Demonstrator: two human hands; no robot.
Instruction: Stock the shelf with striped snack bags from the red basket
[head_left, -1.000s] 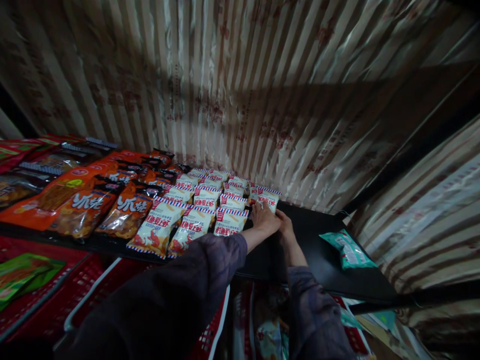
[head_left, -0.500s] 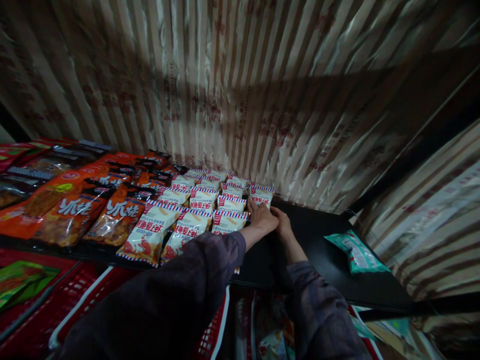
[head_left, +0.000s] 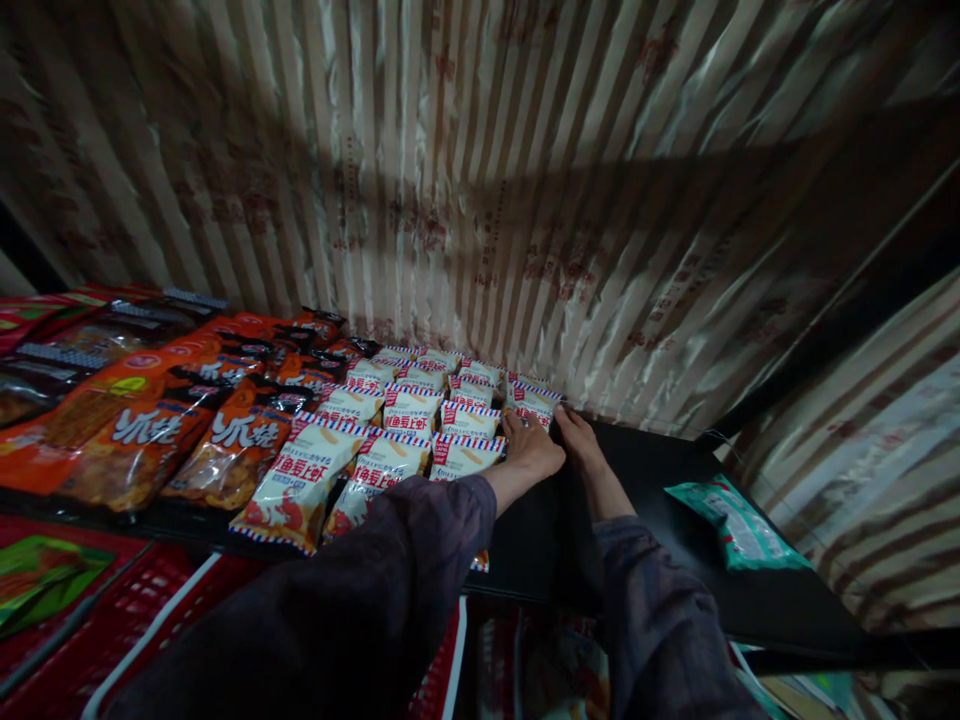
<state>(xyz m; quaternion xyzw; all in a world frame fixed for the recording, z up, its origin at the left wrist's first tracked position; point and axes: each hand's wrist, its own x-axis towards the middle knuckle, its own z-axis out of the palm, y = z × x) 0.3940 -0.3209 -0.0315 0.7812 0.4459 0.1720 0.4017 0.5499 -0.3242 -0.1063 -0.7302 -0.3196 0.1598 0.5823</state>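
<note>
At the right end of several rows of snack bags lies a white snack bag [head_left: 534,396] with red lettering and a striped blue-and-red edge. My left hand [head_left: 535,452] is at its front, fingers bent against its lower left part; the lower end of the bag is hidden behind this hand. My right hand [head_left: 586,446] rests along the bag's right side, fingers stretched forward, fingertips by its corner. Matching bags [head_left: 409,408] lie to the left, printed side up. My left sleeve covers part of the front row.
Orange snack bags [head_left: 244,425] fill the shelf's left side. On the black shelf [head_left: 637,490], a teal packet [head_left: 742,520] lies at the right. Red baskets [head_left: 142,610] with white handles stand below the front edge. A striped sheet [head_left: 465,180] hangs behind.
My right hand has moved off my left hand to the right, and its fingers have straightened along the bag's side. My left hand stays at the bag. The view has shifted slightly.
</note>
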